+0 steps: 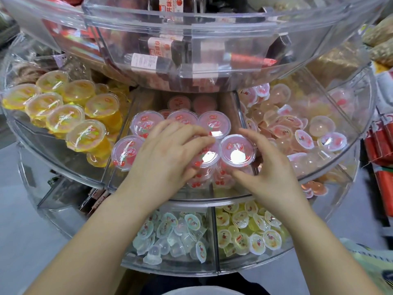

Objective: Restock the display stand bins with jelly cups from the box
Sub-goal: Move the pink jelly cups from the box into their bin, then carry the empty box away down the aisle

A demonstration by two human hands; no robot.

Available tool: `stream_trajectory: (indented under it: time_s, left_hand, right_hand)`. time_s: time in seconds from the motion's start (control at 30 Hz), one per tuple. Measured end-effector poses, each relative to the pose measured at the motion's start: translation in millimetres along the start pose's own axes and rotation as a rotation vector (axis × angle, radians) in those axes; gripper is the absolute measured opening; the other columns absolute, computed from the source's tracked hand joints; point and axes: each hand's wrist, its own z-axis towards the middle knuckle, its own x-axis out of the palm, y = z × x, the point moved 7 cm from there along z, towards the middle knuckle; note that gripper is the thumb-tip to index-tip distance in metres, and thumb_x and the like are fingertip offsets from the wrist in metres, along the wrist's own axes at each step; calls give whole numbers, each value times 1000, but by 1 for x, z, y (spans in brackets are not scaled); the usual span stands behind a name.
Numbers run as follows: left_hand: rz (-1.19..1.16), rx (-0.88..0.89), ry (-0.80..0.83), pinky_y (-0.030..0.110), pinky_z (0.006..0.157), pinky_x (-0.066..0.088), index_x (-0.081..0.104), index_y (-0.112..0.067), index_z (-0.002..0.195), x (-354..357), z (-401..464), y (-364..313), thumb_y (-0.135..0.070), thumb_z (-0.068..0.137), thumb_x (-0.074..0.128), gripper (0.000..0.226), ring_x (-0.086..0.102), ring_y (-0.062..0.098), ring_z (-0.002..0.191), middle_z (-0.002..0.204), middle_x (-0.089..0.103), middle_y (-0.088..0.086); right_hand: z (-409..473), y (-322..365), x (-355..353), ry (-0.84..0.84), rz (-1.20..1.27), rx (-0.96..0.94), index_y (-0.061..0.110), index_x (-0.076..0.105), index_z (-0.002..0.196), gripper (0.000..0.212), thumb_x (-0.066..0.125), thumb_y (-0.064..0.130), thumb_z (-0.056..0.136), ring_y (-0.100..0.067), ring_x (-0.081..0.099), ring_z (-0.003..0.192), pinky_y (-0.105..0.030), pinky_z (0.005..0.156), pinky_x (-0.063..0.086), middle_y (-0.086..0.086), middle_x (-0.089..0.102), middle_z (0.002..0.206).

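Head view, setting: shop floor; tiered round clear acrylic display stand (53,150) fills the frame, wedge bins split by clear dividers. Supply box not identifiable here.
Middle tier, centre bin (119,182): pink cherry jelly cups (214,124) standing lid-up in rows, a second layer visible beneath at the front.
Left hand (168,152): palm down over the front row, fingers curled loosely onto the lid of one cup; looks like a light hold or nudge, a firm grip isn't visible.
Right hand (268,167): thumb and fingers spread round the front-right cherry cup (237,150), touching its rim; partly open, seating rather than clamping.
Step, my read: settling the last front-row cups level with their neighbours.
How to do it well: keep lids up and labels facing out, press on rims, not the film lid, close gaps toward the back row first.
Edges: right divider (244,133) sits just beside the front-right cup; the bin's front wall is right below the wrists; the upper tier bowl (191,67) overhangs the back rows.
Open room: little left in the centre bin, maybe a spot at the rear under the overhang. Yellow jelly cups (85,133) in the left bin leave bare space along the front wall.
Neighbours: small loose jelly cups (302,135) fill the right bin; lower tier holds more small ones (170,233).
Risk: top-layer cups tipping over the front wall if pushed forward.
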Motion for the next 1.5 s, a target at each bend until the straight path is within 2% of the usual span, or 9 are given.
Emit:
stream_trajectory:
  time_s: [0.3,0.47,0.6,0.87,1.1,1.17,1.27,1.37,1.5]
  left_hand:
    - [-7,4,31,47,93,40,65,-12,115,3,0,1,-27,62,85,59,60,30,102,113,66,4]
    - [-37,-21,37,47,95,38,65,-14,115,5,-1,4,-23,66,82,53,60,28,105,116,65,1]
    - [-39,-30,38,47,95,38,66,-15,114,5,-1,5,-24,66,83,52,60,27,105,116,65,0]
    - [-19,-33,39,47,96,39,66,-14,115,4,-1,3,-28,63,85,57,61,27,104,116,66,1]
    - [-148,-38,29,43,95,45,60,-10,122,-7,-10,0,-45,70,73,64,58,24,113,124,60,4]
    - [-241,-115,-59,33,98,44,60,-12,121,-20,-21,4,-45,76,64,57,56,18,113,123,59,1]
    - [-329,-239,-242,26,98,43,61,-16,115,-41,-47,12,-33,81,64,38,56,10,112,117,61,-6]
    - [-473,-407,-412,16,91,43,62,-29,107,-55,-86,16,-26,83,63,24,59,2,103,107,62,-20]
    - [-721,-778,-602,10,81,47,67,-42,92,-44,-165,17,-26,80,67,21,64,0,87,92,70,-18]
  right_hand:
    - [-2,0,-3,-64,-33,3,20,51,130,68,80,20,69,-5,51,107,-15,89,39,5,58,120]
    - [-3,2,1,-111,-61,-20,18,52,126,69,83,27,65,-5,49,105,-18,89,39,6,57,113]
    - [-6,-2,1,-75,-22,-20,26,47,130,70,80,25,68,1,48,108,-12,91,37,16,53,116]
    - [-6,-4,2,-134,-64,-18,23,49,125,63,79,29,70,-4,47,90,-20,82,40,9,58,110]
    - [-15,-4,-9,-49,28,-23,48,29,134,89,68,67,56,4,45,93,-12,87,39,25,39,114]
    - [-20,1,-19,-96,53,-37,46,34,131,78,64,70,62,3,48,88,-5,82,37,26,39,114]
    - [-29,24,-31,-195,72,-171,39,47,119,46,61,51,77,-4,51,77,-6,77,38,23,46,107]
    - [-39,48,-14,-43,294,-224,40,58,102,23,61,40,80,-5,53,68,-10,69,41,14,59,87]
    - [-63,67,54,416,554,-107,36,66,94,17,64,37,77,-6,56,71,-14,66,46,6,65,81]
